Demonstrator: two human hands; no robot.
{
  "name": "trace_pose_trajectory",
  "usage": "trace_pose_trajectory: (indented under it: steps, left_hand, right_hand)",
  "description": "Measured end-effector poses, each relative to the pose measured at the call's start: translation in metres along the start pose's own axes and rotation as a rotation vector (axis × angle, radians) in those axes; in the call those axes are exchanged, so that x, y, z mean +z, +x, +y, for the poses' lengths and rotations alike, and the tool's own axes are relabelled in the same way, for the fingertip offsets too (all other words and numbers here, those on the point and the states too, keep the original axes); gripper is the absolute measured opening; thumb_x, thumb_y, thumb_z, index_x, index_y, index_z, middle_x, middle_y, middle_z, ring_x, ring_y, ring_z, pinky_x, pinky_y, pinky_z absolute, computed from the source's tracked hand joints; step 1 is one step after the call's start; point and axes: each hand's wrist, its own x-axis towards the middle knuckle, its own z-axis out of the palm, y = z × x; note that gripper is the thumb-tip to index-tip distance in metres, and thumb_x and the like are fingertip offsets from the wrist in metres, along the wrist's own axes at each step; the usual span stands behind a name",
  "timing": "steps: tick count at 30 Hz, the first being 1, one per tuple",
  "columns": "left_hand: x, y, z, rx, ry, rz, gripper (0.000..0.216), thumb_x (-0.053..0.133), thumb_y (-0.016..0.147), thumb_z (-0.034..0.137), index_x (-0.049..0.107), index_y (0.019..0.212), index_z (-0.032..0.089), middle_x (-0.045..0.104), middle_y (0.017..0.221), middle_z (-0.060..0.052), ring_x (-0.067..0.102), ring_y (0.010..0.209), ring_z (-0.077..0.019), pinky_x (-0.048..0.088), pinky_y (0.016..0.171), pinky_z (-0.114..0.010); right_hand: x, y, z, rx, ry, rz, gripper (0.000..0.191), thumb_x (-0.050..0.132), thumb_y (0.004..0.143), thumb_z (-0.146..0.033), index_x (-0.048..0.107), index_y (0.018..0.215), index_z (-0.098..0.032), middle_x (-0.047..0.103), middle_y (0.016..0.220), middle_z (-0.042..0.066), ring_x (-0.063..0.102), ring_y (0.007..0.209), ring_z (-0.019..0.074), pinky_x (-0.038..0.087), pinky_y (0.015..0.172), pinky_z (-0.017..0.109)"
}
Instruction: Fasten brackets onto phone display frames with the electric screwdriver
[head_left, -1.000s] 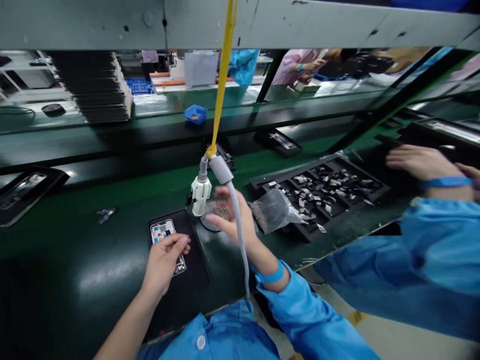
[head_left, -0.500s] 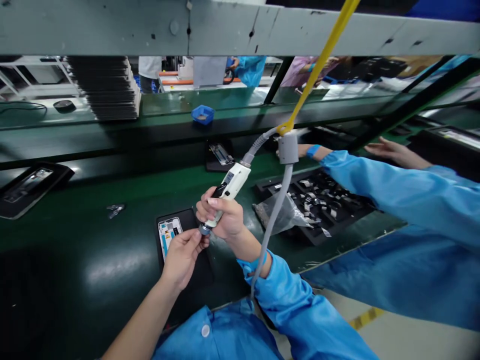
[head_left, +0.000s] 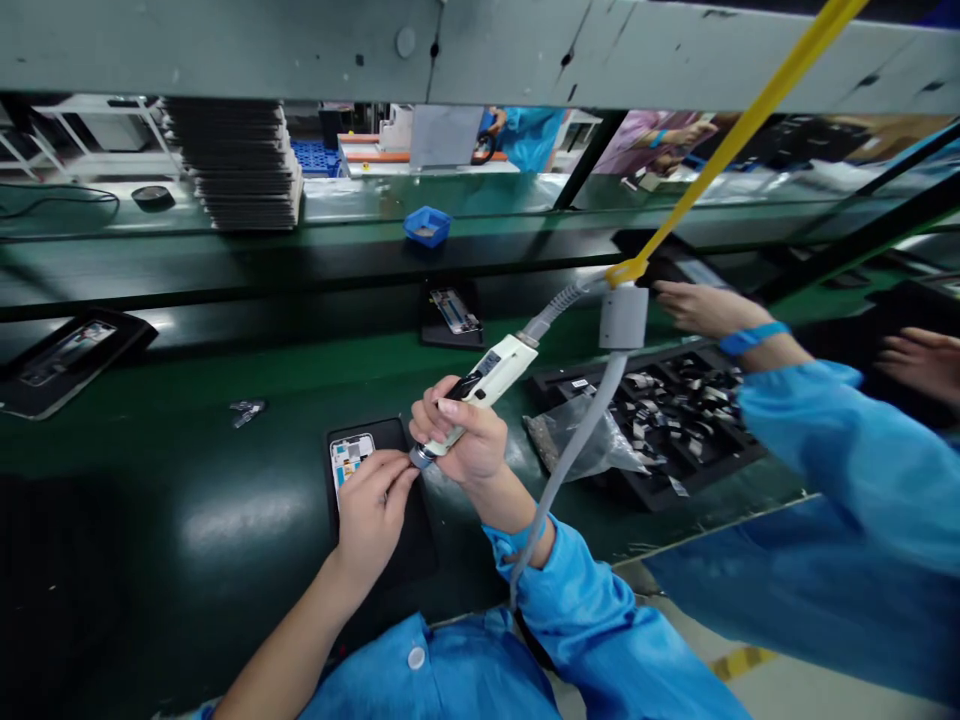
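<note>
My right hand (head_left: 469,435) is wrapped round a white electric screwdriver (head_left: 499,370), which slants down to the left with its grey collar (head_left: 421,456) lowest. The fingers of my left hand (head_left: 375,505) pinch together at the lower end of that collar; the bit is hidden by them. Behind and below my left hand lies an opened phone (head_left: 349,455) with a white frame, on a black tray (head_left: 394,540). A grey cable (head_left: 574,440) loops from the screwdriver through a grey cylinder (head_left: 624,318) on a yellow strap (head_left: 750,120).
At right, a black parts tray (head_left: 690,400) holds many small parts, with a clear plastic bag (head_left: 592,440) at its edge. A co-worker's hand (head_left: 709,308) reaches above it. More phones on trays (head_left: 454,312) lie behind; a blue bin (head_left: 427,228) stands on the shelf.
The view has swung slightly left. My left fingers have shifted at the screwdriver's tip, their backs turned more toward me. The co-worker's hand has come back from behind the cable, beside a tray.
</note>
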Motion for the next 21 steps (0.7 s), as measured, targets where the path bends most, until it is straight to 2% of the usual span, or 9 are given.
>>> trace_pose_trajectory:
  steps: [3,9,13,17,21]
  left_hand:
    - [-0.001,0.002,-0.002,0.115,0.093,0.021,0.024,0.081,0.098,0.049,0.089,0.099,0.026,0.083,0.11,-0.013,0.076,0.106,-0.028,0.06,0.107,-0.043]
    - [0.007,0.001,0.003,0.2,0.163,0.06,0.029,0.065,0.109,0.042,0.083,0.097,0.023,0.08,0.098,-0.009,0.076,0.092,-0.0228,0.061,0.089,-0.035]
    - [0.009,-0.002,0.004,0.217,0.166,0.084,0.026,0.065,0.111,0.036,0.082,0.095,0.023,0.08,0.096,-0.006,0.076,0.089,-0.0205,0.06,0.085,-0.032]
    - [0.004,0.001,-0.002,0.278,0.182,0.084,0.028,0.065,0.111,0.038,0.084,0.096,0.024,0.081,0.098,-0.009,0.077,0.091,-0.0224,0.062,0.087,-0.034]
    - [0.003,-0.007,-0.007,0.355,0.26,0.053,0.037,0.059,0.113,0.045,0.086,0.099,0.024,0.083,0.102,-0.013,0.078,0.093,-0.0246,0.064,0.089,-0.038]
  right_hand:
    - [0.0,0.002,0.002,-0.015,-0.008,0.016,0.034,0.091,0.073,-0.036,0.06,0.081,-0.025,0.039,0.056,-0.011,0.035,0.049,0.0082,0.036,0.053,0.027]
    - [0.002,0.001,0.005,-0.055,-0.015,0.045,0.032,0.089,0.075,-0.035,0.059,0.082,-0.025,0.038,0.056,-0.011,0.035,0.05,0.0086,0.036,0.055,0.027]
    - [0.003,-0.002,0.006,-0.08,-0.018,0.029,0.028,0.088,0.076,-0.035,0.063,0.083,-0.026,0.038,0.055,-0.011,0.034,0.049,0.0087,0.035,0.054,0.027]
    - [0.002,-0.004,0.007,-0.084,-0.043,0.024,0.029,0.089,0.077,-0.038,0.063,0.083,-0.027,0.036,0.056,-0.011,0.028,0.049,0.009,0.034,0.053,0.027]
    - [0.003,-0.01,0.007,-0.091,-0.04,-0.031,0.019,0.086,0.082,-0.037,0.07,0.084,-0.028,0.03,0.058,-0.01,0.025,0.05,0.0096,0.032,0.053,0.026]
